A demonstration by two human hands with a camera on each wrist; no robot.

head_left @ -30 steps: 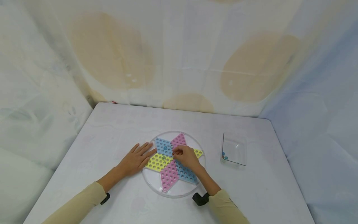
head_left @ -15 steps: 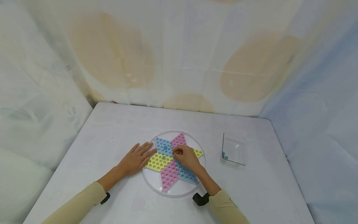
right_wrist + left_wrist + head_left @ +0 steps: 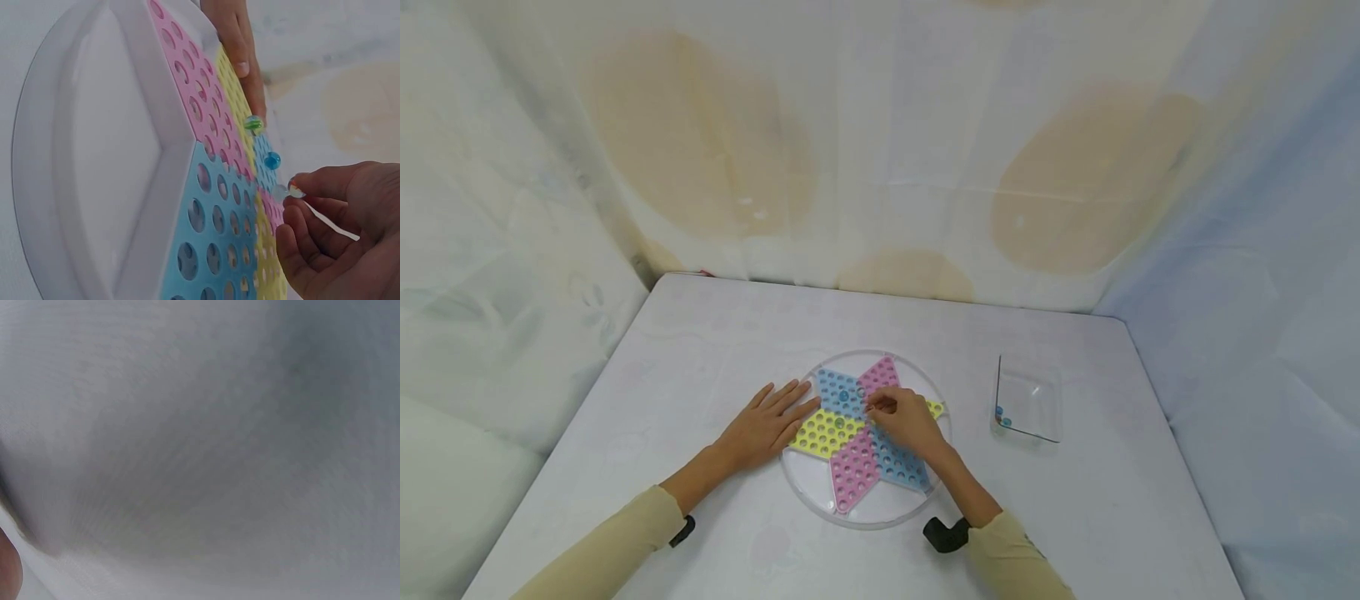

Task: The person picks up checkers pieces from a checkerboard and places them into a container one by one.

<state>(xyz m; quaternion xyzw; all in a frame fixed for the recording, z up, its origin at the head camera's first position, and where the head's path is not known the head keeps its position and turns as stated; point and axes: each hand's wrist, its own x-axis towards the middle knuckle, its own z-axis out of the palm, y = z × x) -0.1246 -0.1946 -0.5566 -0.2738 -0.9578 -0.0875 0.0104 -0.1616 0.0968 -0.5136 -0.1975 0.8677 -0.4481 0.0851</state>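
Observation:
A round Chinese checkers board [image 3: 854,471] with a pink, yellow and blue star of holes lies on the table. My left hand [image 3: 763,429] rests at its left side, fingers straight and spread over the rim. Above the middle of the star, my right hand [image 3: 906,421] pinches a clear marble with orange in it [image 3: 297,191] between thumb and fingertips. On the board sit a green-streaked marble [image 3: 254,125], a blue marble [image 3: 272,160] and a clear marble [image 3: 280,192] close to the pinched one. The left wrist view shows mostly blurred pale surface.
A clear square container [image 3: 1030,400] stands right of the board, with a few blue and brownish marbles [image 3: 1004,419] in its near left corner. The white table [image 3: 1120,500] meets pale curtains at the back and sides.
My right hand has shifted slightly to the right over the board, its wrist and sleeve with it. The left hand and the marbles in the container have stayed put.

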